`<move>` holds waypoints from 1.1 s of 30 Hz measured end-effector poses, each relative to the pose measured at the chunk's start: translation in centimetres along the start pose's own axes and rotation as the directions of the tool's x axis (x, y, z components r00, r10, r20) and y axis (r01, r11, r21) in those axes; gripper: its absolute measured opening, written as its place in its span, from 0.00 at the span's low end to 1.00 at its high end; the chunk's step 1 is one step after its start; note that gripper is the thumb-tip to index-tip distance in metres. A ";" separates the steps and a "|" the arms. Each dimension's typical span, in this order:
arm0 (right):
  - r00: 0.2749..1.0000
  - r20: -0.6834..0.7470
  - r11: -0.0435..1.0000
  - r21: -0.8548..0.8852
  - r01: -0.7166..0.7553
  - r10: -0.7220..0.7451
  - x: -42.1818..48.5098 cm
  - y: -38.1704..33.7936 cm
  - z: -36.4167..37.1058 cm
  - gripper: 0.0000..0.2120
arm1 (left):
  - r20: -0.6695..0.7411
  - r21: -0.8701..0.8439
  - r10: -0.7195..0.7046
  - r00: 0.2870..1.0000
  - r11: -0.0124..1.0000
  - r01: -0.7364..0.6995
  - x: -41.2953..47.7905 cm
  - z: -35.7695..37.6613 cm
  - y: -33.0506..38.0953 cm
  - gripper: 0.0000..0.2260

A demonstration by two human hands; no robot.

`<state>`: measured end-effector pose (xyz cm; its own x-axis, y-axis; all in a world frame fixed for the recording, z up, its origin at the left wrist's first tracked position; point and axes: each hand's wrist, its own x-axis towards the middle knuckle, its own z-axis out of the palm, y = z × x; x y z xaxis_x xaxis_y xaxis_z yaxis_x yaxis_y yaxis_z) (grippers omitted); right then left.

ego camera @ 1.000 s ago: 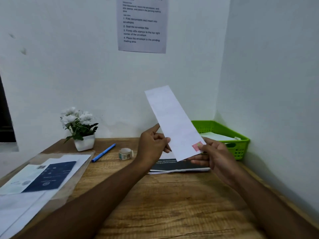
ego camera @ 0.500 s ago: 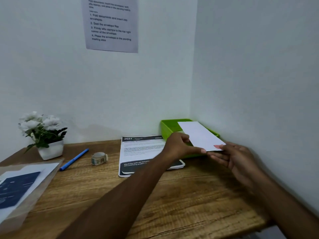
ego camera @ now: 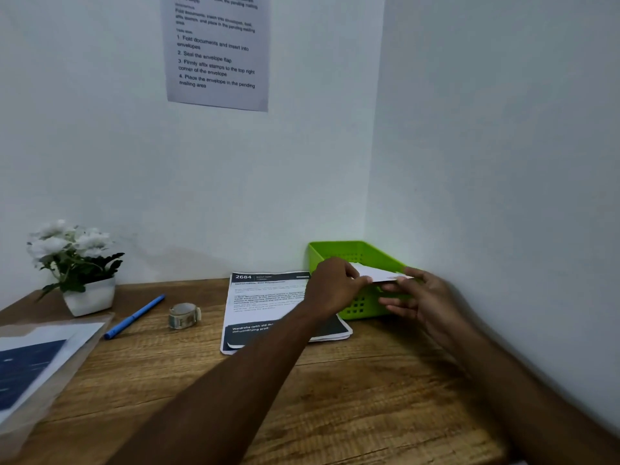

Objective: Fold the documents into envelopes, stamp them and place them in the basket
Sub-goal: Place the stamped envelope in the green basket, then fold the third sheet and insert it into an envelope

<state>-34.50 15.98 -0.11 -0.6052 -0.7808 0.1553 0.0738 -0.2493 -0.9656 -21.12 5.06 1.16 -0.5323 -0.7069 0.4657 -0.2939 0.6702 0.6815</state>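
We hold the envelope [ego camera: 378, 273] flat over the green basket's [ego camera: 339, 245] near rim, our left hand [ego camera: 335, 286] pinching its left edge. Our right hand [ego camera: 423, 297], blurred, seems to pinch the right end. The basket sits in the wall corner, with the documents [ego camera: 265, 298] just beside it and open table [ego camera: 355, 401] in front.

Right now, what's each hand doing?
Left hand: pinching the envelope over the basket.
Right hand: holding the envelope's other end.
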 end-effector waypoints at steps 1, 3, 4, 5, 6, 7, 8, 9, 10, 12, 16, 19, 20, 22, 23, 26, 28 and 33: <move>0.999 -0.043 0.999 -0.048 0.024 -0.026 0.4 0.2 0.3 0.14 | -0.026 0.071 0.011 1.000 0.997 -0.009 0.2 0.0 0.0 0.11; 0.992 -0.106 0.989 -0.133 0.059 -0.074 1.2 0.5 0.8 0.14 | -0.061 0.169 0.030 0.998 0.985 -0.020 0.4 0.0 -0.1 0.08; 0.988 -0.127 0.983 -0.169 0.069 -0.091 1.5 0.6 0.9 0.13 | -0.051 0.199 0.030 0.998 0.980 -0.019 0.6 0.1 -0.2 0.08; 0.984 -0.143 0.976 -0.207 0.074 -0.105 1.8 0.7 1.0 0.12 | -0.023 0.229 0.023 0.999 0.973 -0.017 0.6 0.1 -0.3 0.09; 0.982 -0.153 0.966 -0.246 0.073 -0.114 2.1 0.7 1.1 0.10 | 0.021 0.264 0.017 1.000 0.964 -0.022 0.6 0.0 -0.3 0.10; 0.980 -0.162 0.958 -0.280 0.065 -0.114 2.3 0.8 1.2 0.09 | 0.077 0.301 0.012 0.997 0.953 -0.035 0.5 0.0 -0.4 0.12; 0.979 -0.169 0.949 -0.311 0.055 -0.112 2.4 0.8 1.1 0.09 | 0.134 0.345 0.011 0.991 0.937 -0.057 0.6 0.1 -0.5 0.13; 0.978 -0.173 0.936 -0.349 0.049 -0.115 2.6 0.7 1.1 0.09 | 0.184 0.399 0.012 0.983 0.913 -0.086 0.8 0.1 -0.7 0.15; 0.977 -0.177 0.917 -0.397 0.043 -0.122 2.7 0.6 0.9 0.09 | 0.227 0.454 0.014 0.974 0.883 -0.118 0.9 0.2 -0.7 0.18; 0.977 -0.160 0.858 -0.511 0.039 -0.140 2.7 0.2 0.6 0.08 | 0.275 0.511 0.017 0.961 0.844 -0.161 1.1 0.2 -0.7 0.22; 0.953 -0.079 0.658 -0.740 0.140 -0.292 2.4 -0.4 0.7 0.08 | 0.217 0.464 0.121 0.969 0.860 -0.212 0.3 -0.5 -1.1 0.21; 0.917 -0.026 0.579 -0.783 0.229 -0.398 1.8 -0.1 1.7 0.09 | 0.118 0.459 0.189 0.975 0.860 -0.223 -0.9 -2.2 -2.2 0.19; 0.906 0.001 0.576 -0.772 0.269 -0.423 1.5 0.1 2.3 0.09 | 0.099 0.467 0.195 0.976 0.857 -0.219 -1.3 -3.1 -2.8 0.18; 0.881 0.088 0.567 -0.734 0.373 -0.465 1.2 0.5 3.5 0.08 | 0.086 0.487 0.175 0.981 0.852 -0.194 -1.7 -4.9 -4.1 0.16; 0.864 0.148 0.571 -0.695 0.437 -0.481 1.0 0.8 4.1 0.07 | 0.088 0.502 0.153 0.984 0.847 -0.176 -1.9 -6.0 -4.8 0.15; 0.794 0.366 0.585 -0.539 0.606 -0.485 0.8 1.9 6.2 0.06 | 0.099 0.581 0.080 0.992 0.805 -0.122 -2.8 -9.1 -6.7 0.10; 0.722 0.515 0.495 -0.526 0.691 -0.461 0.9 2.5 7.7 0.06 | 0.099 0.639 0.044 0.994 0.763 -0.097 -3.6 -11.3 -8.1 0.09; 0.644 0.742 0.336 -0.567 0.752 -0.189 0.7 3.3 11.5 0.21 | 0.198 0.598 -0.006 0.980 0.793 -0.116 -6.2 -15.7 -10.8 0.09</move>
<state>-25.55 8.08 -0.75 0.1843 -0.8803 0.4371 -0.8800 -0.3459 -0.3256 -2.16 -1.30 -0.18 -0.6772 -0.6524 0.3402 -0.6462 0.7485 0.1490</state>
